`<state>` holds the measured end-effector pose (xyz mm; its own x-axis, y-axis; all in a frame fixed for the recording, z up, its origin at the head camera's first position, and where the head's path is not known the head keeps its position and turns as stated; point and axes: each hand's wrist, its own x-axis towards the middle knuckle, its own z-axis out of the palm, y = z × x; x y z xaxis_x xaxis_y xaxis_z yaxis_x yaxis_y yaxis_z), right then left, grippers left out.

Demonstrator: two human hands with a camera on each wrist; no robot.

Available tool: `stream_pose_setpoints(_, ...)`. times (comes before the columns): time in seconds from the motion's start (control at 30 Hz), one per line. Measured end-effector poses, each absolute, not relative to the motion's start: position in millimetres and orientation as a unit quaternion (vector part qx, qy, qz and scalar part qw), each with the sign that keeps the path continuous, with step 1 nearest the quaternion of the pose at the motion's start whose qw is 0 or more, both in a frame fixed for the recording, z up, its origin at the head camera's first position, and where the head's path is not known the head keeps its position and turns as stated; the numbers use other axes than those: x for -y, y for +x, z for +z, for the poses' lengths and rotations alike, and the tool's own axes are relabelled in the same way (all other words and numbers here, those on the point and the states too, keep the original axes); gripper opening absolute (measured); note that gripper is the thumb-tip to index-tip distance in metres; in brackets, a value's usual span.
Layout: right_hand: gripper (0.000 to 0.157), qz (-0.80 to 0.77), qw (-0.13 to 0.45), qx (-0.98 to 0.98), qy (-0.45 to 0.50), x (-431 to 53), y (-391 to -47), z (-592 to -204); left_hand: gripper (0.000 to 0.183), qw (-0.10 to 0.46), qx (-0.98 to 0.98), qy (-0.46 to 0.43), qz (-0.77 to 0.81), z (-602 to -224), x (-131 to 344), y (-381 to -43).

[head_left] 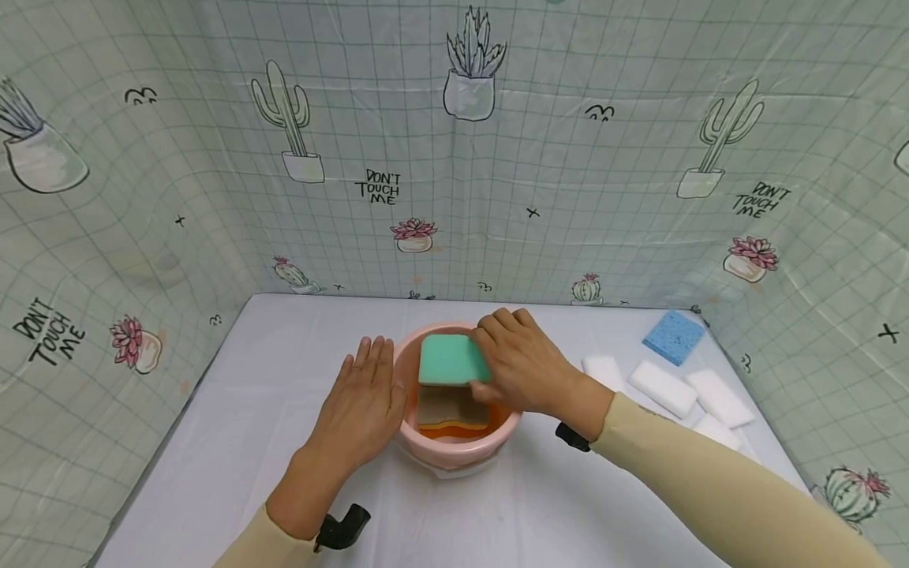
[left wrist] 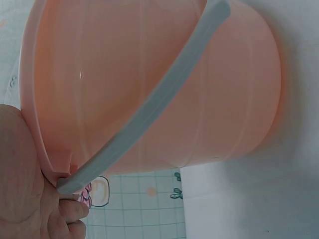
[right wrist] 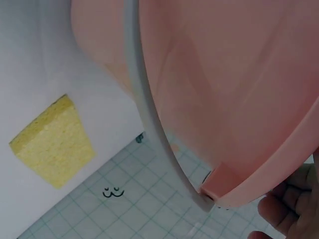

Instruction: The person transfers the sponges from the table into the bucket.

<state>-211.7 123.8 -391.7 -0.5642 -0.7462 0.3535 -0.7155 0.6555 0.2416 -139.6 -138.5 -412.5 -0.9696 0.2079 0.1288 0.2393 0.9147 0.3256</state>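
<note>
A pink bucket stands on the white table, its grey handle hanging along the outside. At its mouth a flat teal sponge-like block lies over other pieces, with an orange layer showing lower down. My right hand reaches over the right rim, thumb and fingers gripping the right end of the teal block. Straight and together, the fingers of my left hand rest along the left rim. In the left wrist view that palm lies against the rim; the block is hidden in both wrist views.
Right of the bucket lie several white sponge blocks and a blue sponge near the back corner. A yellow sponge shows on the table in the right wrist view. A cactus-print cloth hangs behind and at both sides.
</note>
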Motion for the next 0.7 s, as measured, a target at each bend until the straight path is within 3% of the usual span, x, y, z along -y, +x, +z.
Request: stream_pose_setpoints(0.7, 0.051, -0.038, 0.164, 0.889, 0.425, -117.6, -215.8, -393.2, 0.064, 0.038, 0.976, -0.114, -0.182, -412.5, 139.2, -139.0)
